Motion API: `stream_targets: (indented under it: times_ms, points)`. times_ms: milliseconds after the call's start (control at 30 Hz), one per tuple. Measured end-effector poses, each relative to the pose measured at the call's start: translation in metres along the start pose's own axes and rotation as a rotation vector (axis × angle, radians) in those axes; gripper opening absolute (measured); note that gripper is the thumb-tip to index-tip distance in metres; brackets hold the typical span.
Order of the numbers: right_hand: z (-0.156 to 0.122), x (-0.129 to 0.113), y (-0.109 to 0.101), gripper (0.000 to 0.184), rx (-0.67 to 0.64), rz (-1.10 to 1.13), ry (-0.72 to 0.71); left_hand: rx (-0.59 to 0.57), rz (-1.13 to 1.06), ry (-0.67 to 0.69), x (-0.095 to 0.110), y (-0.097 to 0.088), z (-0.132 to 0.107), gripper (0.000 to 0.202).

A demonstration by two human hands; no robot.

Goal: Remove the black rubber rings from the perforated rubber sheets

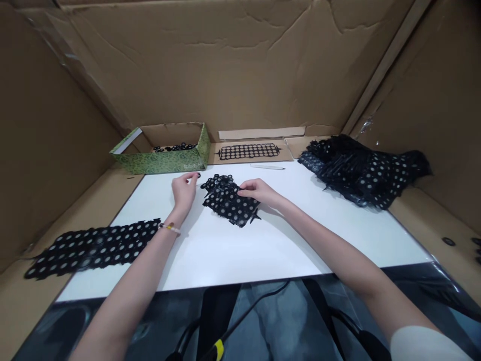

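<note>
A black rubber sheet punched with round holes (229, 200) lies on the white table (263, 245) in front of me. My right hand (257, 190) rests on the sheet's right edge, fingers curled and pinching it. My left hand (184, 189) is just left of the sheet, fingertips pinched on a small black ring. Loose black rings cluster at the sheet's far end (218, 179).
A green box (165, 159) holding black rings stands at the back left. A flat punched sheet (248, 151) lies on cardboard behind, with a pen (267, 167) near it. A heap of punched sheets (361, 168) is at right, a spent strip (93, 246) at left. Cardboard walls surround.
</note>
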State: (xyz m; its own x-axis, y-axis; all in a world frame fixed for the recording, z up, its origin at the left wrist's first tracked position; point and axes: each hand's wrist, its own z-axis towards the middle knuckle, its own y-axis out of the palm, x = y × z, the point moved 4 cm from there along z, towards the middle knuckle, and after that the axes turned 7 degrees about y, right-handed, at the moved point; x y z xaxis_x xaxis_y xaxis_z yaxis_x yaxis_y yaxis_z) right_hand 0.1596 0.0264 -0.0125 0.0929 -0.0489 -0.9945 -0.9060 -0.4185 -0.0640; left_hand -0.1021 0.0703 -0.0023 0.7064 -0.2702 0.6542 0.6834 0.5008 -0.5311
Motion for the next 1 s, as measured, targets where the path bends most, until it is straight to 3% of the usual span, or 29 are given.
stream_targets:
  times_ms: [100,167,267,367,433,533,700,800,900,1000]
  points:
    - [-0.001,0.002,0.001,0.031,0.004,0.035,0.030,-0.182,0.210,0.135,0.013,0.008,-0.008,0.023]
    - [-0.002,0.002,0.003,0.031,0.003,0.050,0.033,-0.200,0.239,0.179,0.029,0.009,-0.015,0.026]
    - [-0.002,0.002,0.006,0.031,0.016,0.076,0.016,-0.198,0.073,0.325,0.064,0.006,-0.027,0.029]
    - [0.001,0.003,0.009,0.029,0.024,0.078,-0.041,-0.362,-0.070,0.473,0.095,0.008,-0.042,0.024]
    - [0.002,0.003,0.009,0.027,0.025,0.067,-0.081,-0.423,-0.099,0.500,0.103,0.010,-0.048,0.022]
    - [0.002,0.005,0.011,0.028,-0.011,0.081,-0.074,-0.398,-0.135,0.410,0.099,0.012,-0.048,0.022]
    - [-0.001,0.006,0.014,0.028,-0.031,0.104,0.027,-0.356,-0.228,0.140,0.076,0.018,-0.036,0.021]
    - [-0.002,0.003,0.012,0.028,-0.008,0.053,-0.003,-0.196,-0.253,0.015,0.056,0.012,-0.024,0.024]
    - [-0.001,0.002,0.010,0.027,0.006,0.009,-0.007,-0.043,-0.109,0.023,0.034,0.002,-0.013,0.028]
    - [-0.002,0.002,0.009,0.028,0.016,0.045,-0.004,-0.144,0.140,0.136,0.021,0.002,-0.009,0.024]
